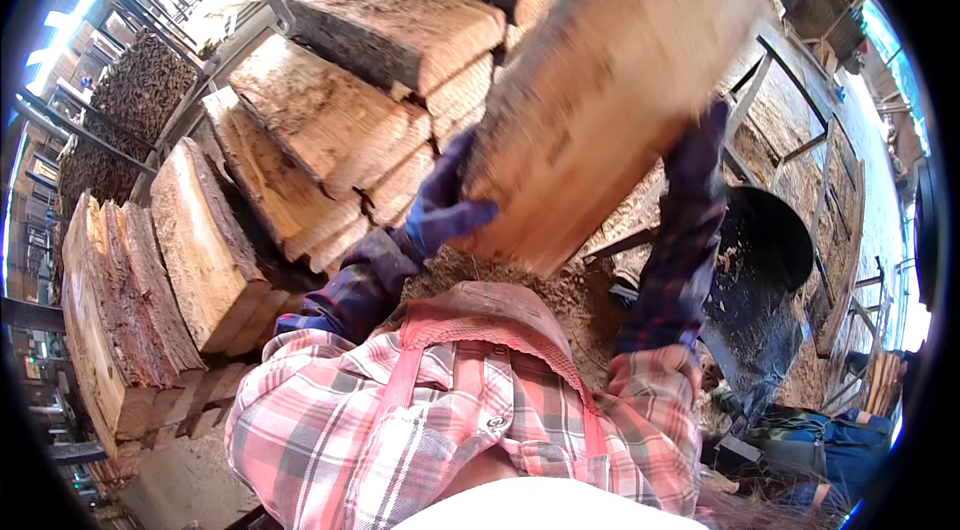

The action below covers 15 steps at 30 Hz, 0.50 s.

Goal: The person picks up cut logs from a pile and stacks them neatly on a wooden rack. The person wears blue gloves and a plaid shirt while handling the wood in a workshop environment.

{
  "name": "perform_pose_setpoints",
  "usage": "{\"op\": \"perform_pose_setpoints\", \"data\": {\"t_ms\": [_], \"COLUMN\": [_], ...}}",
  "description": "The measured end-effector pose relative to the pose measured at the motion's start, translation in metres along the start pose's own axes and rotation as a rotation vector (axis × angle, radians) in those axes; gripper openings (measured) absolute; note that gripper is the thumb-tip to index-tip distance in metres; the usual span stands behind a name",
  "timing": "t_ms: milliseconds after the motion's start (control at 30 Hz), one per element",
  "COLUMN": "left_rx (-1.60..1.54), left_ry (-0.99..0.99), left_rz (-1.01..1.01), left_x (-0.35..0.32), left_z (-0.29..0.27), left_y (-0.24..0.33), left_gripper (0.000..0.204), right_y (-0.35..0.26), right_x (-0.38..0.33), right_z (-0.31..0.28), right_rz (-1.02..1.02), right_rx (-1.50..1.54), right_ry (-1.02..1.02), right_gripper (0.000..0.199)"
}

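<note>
A thick, broad wooden slab (600, 130) is raised in front of me, tilted, its far end smeared by motion. In a blue glove, my left hand (448, 202) grips its lower left side, thumb across the face. My right hand (705, 135), in a dark glove, is closed at the slab's right edge; its fingers are mostly hidden and blurred. Just left of the held piece, several similar rough-edged wooden slabs (335, 115) lie stacked in layers. Plaid sleeves cover both my forearms, and a reddish apron (490, 315) hangs at my front.
More slabs (125, 300) are stacked at the far left, near a dark pile of thin wood pieces (125, 110). Right of me stand a black rounded metal container (765, 240) and a metal frame (790, 120). Blue bags or cloth (820, 445) lie at the lower right.
</note>
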<state>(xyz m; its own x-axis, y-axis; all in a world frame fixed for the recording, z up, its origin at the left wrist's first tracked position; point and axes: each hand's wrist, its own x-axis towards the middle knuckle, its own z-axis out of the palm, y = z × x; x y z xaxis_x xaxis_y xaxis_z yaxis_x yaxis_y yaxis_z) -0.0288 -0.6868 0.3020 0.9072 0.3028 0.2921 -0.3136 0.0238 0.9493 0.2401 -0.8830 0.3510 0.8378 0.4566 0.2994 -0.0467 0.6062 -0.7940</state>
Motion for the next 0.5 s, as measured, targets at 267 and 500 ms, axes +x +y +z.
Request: {"op": "perform_pose_setpoints", "data": {"t_ms": [267,500], "left_rx": [-0.045,0.680], "left_ry": [0.277,-0.578], "left_rz": [0.332,0.379], "left_x": [0.175,0.107], "left_z": [-0.064,0.062], "left_y": [0.057,-0.137], "left_gripper": [0.046,0.012], "right_y": [-0.024,0.104], "right_x": [-0.015,-0.224], "right_z": [0.177,-0.036], "right_rz": [-0.343,0.245], "right_rx": [-0.518,-0.577], "right_ry": [-0.219,0.149], "right_gripper": [0.095,0.063]}}
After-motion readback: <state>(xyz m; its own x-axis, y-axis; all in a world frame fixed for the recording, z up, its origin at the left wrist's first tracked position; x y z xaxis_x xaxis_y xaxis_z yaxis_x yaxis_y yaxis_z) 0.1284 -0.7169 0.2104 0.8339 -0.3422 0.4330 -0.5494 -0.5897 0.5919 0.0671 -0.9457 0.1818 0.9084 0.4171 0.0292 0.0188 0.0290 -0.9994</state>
